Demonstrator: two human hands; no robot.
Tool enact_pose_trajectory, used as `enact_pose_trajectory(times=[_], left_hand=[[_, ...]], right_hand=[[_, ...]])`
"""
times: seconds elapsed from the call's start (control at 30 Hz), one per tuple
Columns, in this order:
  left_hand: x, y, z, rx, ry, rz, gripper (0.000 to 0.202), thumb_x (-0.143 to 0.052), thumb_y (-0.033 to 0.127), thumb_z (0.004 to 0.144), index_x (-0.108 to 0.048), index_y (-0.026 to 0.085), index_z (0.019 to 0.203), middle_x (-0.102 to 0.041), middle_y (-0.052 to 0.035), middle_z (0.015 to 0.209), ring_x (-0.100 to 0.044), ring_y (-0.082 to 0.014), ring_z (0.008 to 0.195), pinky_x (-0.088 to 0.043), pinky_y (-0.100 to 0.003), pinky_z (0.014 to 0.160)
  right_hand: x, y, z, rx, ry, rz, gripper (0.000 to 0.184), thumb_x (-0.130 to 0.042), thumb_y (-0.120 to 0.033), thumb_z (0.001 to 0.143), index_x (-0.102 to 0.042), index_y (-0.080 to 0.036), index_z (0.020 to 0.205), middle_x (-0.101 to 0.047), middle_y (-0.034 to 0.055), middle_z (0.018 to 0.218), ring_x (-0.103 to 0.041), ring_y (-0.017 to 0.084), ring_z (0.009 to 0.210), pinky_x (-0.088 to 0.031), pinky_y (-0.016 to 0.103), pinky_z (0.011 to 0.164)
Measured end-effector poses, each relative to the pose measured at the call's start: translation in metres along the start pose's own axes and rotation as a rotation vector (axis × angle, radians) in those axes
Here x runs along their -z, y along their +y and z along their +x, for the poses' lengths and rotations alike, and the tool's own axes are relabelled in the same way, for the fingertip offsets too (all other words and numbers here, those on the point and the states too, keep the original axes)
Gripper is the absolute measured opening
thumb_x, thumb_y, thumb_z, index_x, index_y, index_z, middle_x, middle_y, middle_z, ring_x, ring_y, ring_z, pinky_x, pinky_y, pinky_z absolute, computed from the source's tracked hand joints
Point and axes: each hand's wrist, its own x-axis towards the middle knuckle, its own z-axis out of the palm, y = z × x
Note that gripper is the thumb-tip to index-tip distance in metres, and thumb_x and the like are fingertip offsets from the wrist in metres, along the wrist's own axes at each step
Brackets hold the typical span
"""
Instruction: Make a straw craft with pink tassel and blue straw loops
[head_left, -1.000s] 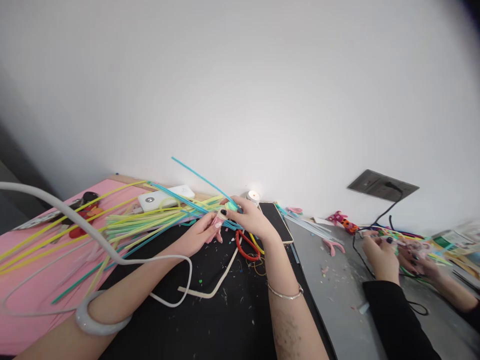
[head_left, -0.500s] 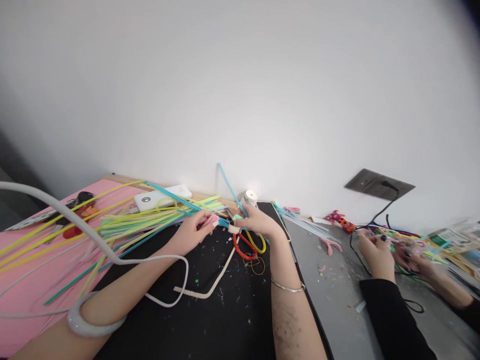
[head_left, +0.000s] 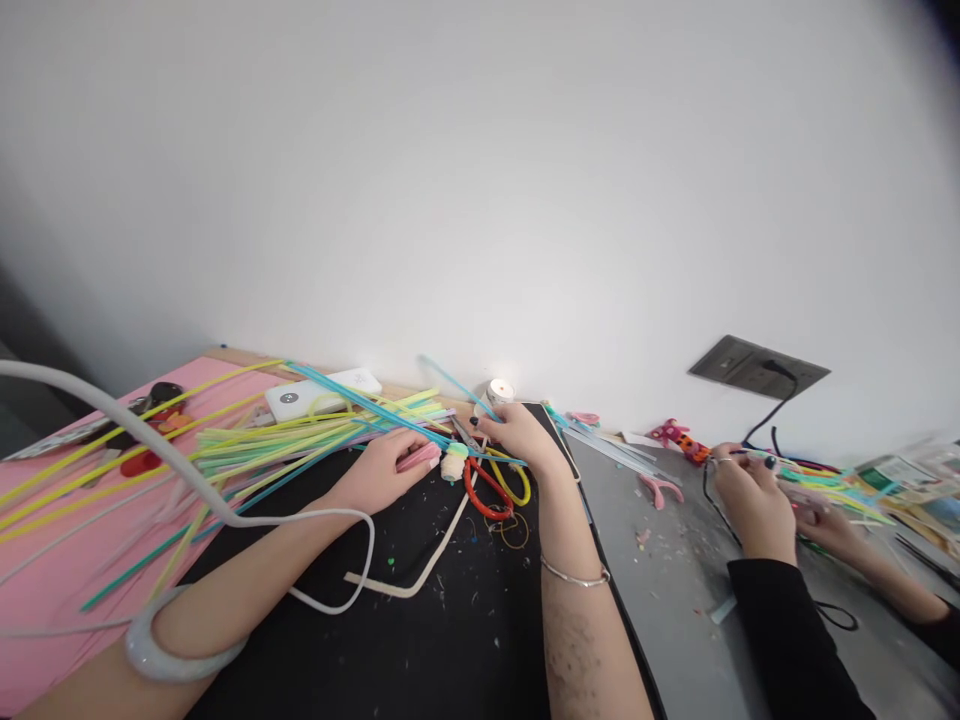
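Observation:
My left hand (head_left: 384, 468) is closed round a small pink fuzzy piece (head_left: 420, 457), which shows past the fingertips. A cream-and-green coiled piece (head_left: 454, 463) is just right of those fingers; I cannot tell whether it is held or lying on the mat. My right hand (head_left: 520, 432) pinches a light blue pipe cleaner (head_left: 454, 382), whose far end points up and left toward the wall. Close below this hand lie scissors with one red and one yellow handle (head_left: 489, 492). A bent cream pipe cleaner (head_left: 420, 588) lies on the black mat (head_left: 450, 660).
Yellow, green and blue pipe cleaners (head_left: 277, 445) lie at left, near a white power bank (head_left: 319, 396). A white cable (head_left: 187, 470) crosses my left forearm. A white roll (head_left: 500, 390) stands by the wall. At right are pink pliers (head_left: 660, 491) and a co-worker's hands (head_left: 754, 500).
The light blue pipe cleaner has tipped lower and left in my right hand. The cream-and-green piece, earlier at my right fingertips, is now farther left, beside my left hand.

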Motion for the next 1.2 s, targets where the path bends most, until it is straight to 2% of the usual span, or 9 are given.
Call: enact_pose_trajectory(times=[0.17, 0.27, 0.37, 0.47, 0.53, 0.63, 0.83, 1.03, 1.2], left_hand=[[0.000, 0.004, -0.002, 0.151, -0.004, -0.252, 0.029, -0.050, 0.046, 0.087, -0.064, 0.021, 0.092, -0.051, 0.0048, 0.049, -0.046, -0.0155, 0.045, -0.034, -0.027, 0.049], [0.000, 0.000, -0.004, 0.114, -0.068, -0.196, 0.026, -0.052, 0.044, 0.087, -0.065, 0.023, 0.092, -0.049, 0.0057, 0.044, -0.047, -0.0162, 0.041, -0.034, -0.027, 0.048], [0.000, -0.004, -0.003, 0.004, -0.006, -0.058, 0.020, -0.062, 0.041, 0.079, -0.070, 0.024, 0.088, -0.065, -0.0011, 0.066, -0.060, -0.0217, 0.065, -0.044, -0.031, 0.062], [-0.001, -0.003, -0.002, -0.051, 0.130, -0.076, 0.028, -0.072, 0.037, 0.070, -0.072, 0.025, 0.096, -0.070, -0.0056, 0.092, -0.062, -0.0270, 0.089, -0.046, -0.037, 0.082], [-0.002, 0.000, -0.002, 0.004, 0.155, -0.236, 0.034, -0.074, 0.035, 0.069, -0.073, 0.024, 0.101, -0.071, -0.0055, 0.089, -0.063, -0.0258, 0.086, -0.047, -0.038, 0.083], [-0.006, 0.004, -0.002, 0.179, 0.155, -0.608, 0.036, -0.076, 0.037, 0.070, -0.074, 0.022, 0.102, -0.070, -0.0044, 0.080, -0.062, -0.0213, 0.075, -0.050, -0.035, 0.076], [-0.009, 0.006, 0.002, 0.291, 0.310, -1.174, 0.025, -0.077, 0.042, 0.071, -0.074, 0.017, 0.074, -0.061, -0.0018, 0.069, -0.054, -0.0132, 0.068, -0.049, -0.026, 0.067], [-0.009, 0.007, 0.004, 0.398, 0.372, -1.248, 0.028, -0.083, 0.038, 0.064, -0.075, 0.017, 0.082, -0.063, -0.0005, 0.071, -0.055, -0.0111, 0.067, -0.049, -0.025, 0.066], [-0.011, 0.003, 0.003, 0.370, 0.343, -1.215, 0.023, -0.080, 0.038, 0.067, -0.073, 0.018, 0.077, -0.064, -0.0006, 0.075, -0.057, -0.0126, 0.070, -0.049, -0.028, 0.072]], right_hand=[[-0.002, -0.011, 0.000, -0.040, -0.001, 0.475, 0.023, -0.047, -0.029, 0.076, -0.062, -0.015, 0.065, -0.047, -0.0021, 0.055, -0.037, 0.009, 0.046, -0.026, 0.023, 0.044], [-0.002, -0.013, -0.001, -0.027, 0.033, 0.643, 0.022, -0.050, -0.029, 0.074, -0.062, -0.016, 0.062, -0.042, -0.0028, 0.055, -0.035, 0.009, 0.047, -0.024, 0.022, 0.040], [-0.003, -0.014, -0.001, 0.022, 0.027, 0.755, 0.022, -0.058, -0.034, 0.076, -0.062, -0.017, 0.062, -0.028, -0.0070, 0.050, -0.022, 0.007, 0.043, -0.017, 0.020, 0.037], [-0.005, -0.017, -0.002, 0.106, -0.013, 0.883, 0.027, -0.068, -0.043, 0.073, -0.064, -0.017, 0.067, -0.031, -0.0080, 0.048, -0.023, 0.006, 0.041, -0.017, 0.020, 0.037], [-0.008, -0.020, -0.002, 0.153, 0.005, 0.915, 0.030, -0.072, -0.045, 0.071, -0.067, -0.016, 0.070, -0.041, -0.0059, 0.049, -0.030, 0.006, 0.042, -0.021, 0.020, 0.037], [-0.015, -0.026, -0.001, 0.199, 0.005, 0.911, 0.029, -0.073, -0.045, 0.071, -0.071, -0.016, 0.075, -0.056, -0.0014, 0.058, -0.038, 0.007, 0.043, -0.026, 0.021, 0.039], [-0.040, -0.023, -0.006, 0.210, -0.029, 0.820, 0.028, -0.072, -0.043, 0.073, -0.075, -0.016, 0.077, -0.064, 0.0013, 0.062, -0.045, 0.009, 0.047, -0.034, 0.022, 0.044], [-0.065, 0.004, -0.027, 0.168, -0.019, 0.931, 0.028, -0.073, -0.041, 0.073, -0.074, -0.016, 0.084, -0.069, 0.0046, 0.071, -0.047, 0.009, 0.047, -0.036, 0.021, 0.042], [-0.073, 0.019, -0.041, 0.138, -0.057, 0.991, 0.026, -0.073, -0.040, 0.074, -0.073, -0.017, 0.085, -0.069, 0.0050, 0.073, -0.050, 0.009, 0.050, -0.039, 0.021, 0.044]])
